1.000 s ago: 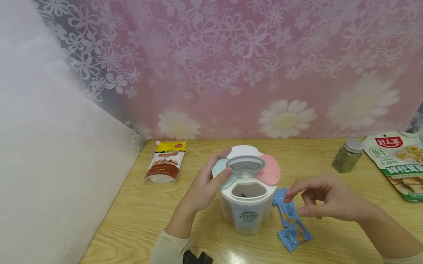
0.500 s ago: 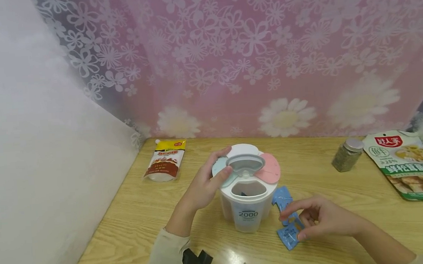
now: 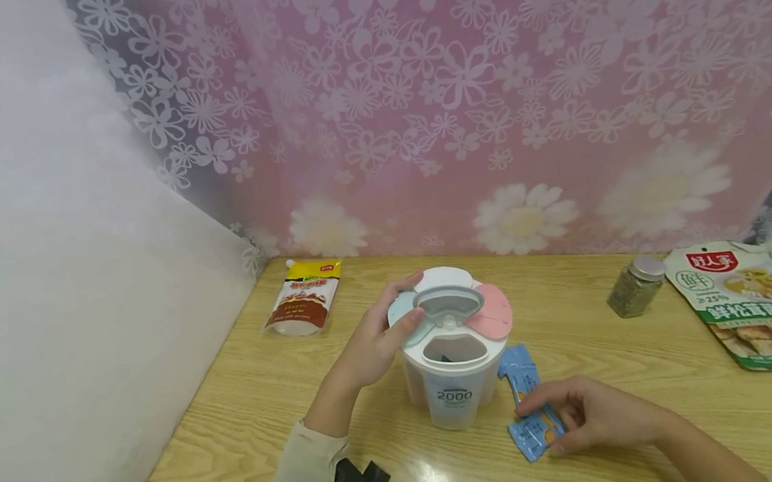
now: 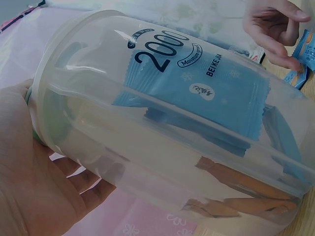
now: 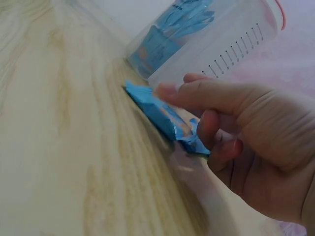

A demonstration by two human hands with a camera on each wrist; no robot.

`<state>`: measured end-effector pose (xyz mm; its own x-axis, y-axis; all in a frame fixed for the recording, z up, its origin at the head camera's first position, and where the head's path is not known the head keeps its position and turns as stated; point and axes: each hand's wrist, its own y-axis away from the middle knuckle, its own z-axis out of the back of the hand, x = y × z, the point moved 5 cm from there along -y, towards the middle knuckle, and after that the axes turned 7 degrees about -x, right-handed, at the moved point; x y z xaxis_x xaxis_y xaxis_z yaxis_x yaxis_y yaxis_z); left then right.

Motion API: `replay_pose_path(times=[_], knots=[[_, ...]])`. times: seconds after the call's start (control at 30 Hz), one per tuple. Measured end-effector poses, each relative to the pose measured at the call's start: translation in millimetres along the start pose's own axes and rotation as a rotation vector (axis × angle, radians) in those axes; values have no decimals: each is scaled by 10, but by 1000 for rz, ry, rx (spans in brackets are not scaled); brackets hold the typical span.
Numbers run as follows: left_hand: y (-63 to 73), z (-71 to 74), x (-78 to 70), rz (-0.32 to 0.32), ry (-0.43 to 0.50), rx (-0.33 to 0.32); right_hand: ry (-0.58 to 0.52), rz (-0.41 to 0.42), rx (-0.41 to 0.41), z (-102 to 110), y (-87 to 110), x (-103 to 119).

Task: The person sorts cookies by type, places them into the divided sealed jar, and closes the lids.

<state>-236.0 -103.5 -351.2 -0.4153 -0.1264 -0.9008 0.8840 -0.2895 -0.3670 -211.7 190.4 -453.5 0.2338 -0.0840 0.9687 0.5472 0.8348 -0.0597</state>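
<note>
A clear plastic storage canister (image 3: 454, 403) with a white, pale blue and pink sectioned lid stands on the table; its front flap is raised over an opening. My left hand (image 3: 381, 337) grips the lid's left side, thumb on top. Through the wall, the left wrist view shows blue packets (image 4: 197, 93) in one compartment and orange-brown packets (image 4: 236, 182) in another. My right hand (image 3: 602, 412) is low over a small blue packet (image 3: 532, 435), index finger and thumb spread at its edges. A second blue packet (image 3: 518, 365) lies just behind. Whether the fingertips touch the packet, I cannot tell.
A yellow, white and brown pouch (image 3: 303, 298) lies at the back left. Toward the back right are a glass jar of dried herbs (image 3: 636, 288) and a large green-and-white food bag (image 3: 748, 303). A flowered curtain (image 3: 418, 121) hangs along the table's back edge.
My right hand has come down and toward the front, from above the rear packet to the nearer one. My left hand keeps its grip on the canister, which has not moved.
</note>
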Motion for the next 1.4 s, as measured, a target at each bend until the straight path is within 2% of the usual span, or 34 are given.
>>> replay_pose_path(times=[0.23, 0.7, 0.87, 0.93, 1.1, 1.23, 1.4], knots=[[12, -9, 5, 7, 5, 4, 72, -71, -15, -9, 30, -110], [11, -21, -12, 9, 15, 12, 159, -41, -91, 26, 55, -106], [10, -16, -4, 9, 10, 7, 163, -106, -121, 60, 52, -88], [10, -15, -4, 11, 11, 6, 142, -142, -129, 76, 51, -86], [12, -20, -2, 14, 17, 6, 1, -130, -108, 100, 44, -62], [12, -14, -2, 10, 17, 10, -93, -99, -85, 108, 31, -23], [9, -7, -3, 3, 18, 12, -107, -18, -81, 119, 3, 72]])
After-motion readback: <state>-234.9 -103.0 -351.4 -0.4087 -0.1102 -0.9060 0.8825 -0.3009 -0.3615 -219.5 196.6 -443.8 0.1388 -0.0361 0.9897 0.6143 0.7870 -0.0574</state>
